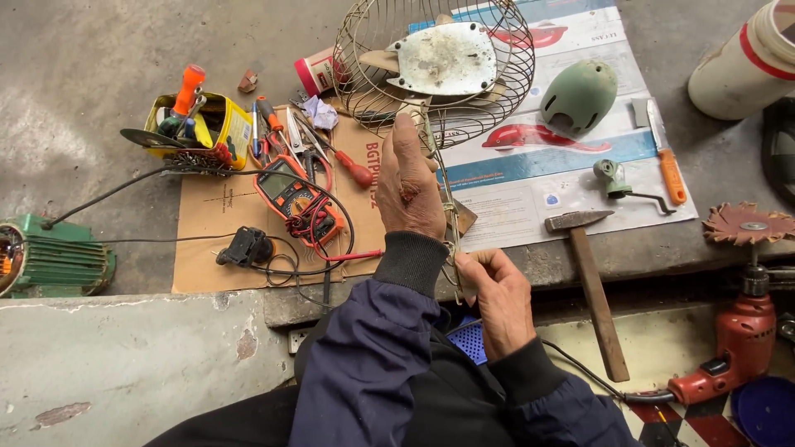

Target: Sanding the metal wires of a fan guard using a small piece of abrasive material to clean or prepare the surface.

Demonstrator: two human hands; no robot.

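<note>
A wire fan guard (464, 83) is lying on the concrete floor (99, 66), partly over a printed poster (530, 190). It is a round cage of thin, tarnished metal wires, tilted toward the person, with a pale, rust-speckled plate (445, 58) showing in its middle. The left hand (411, 186) is resting flat against the guard's near rim, its fingers stretched upward along the wires rather than curled. The right hand (495, 298) is sitting lower, its fingers pinched narrowly around a thin wire strand that is running down from the guard. An orange multimeter (298, 199) with tangled leads is lying on a cardboard sheet (215, 215) just left of the hands. A hammer (592, 281) is lying to the right, and a green motor cover (580, 95) is sitting beside the guard.
</note>
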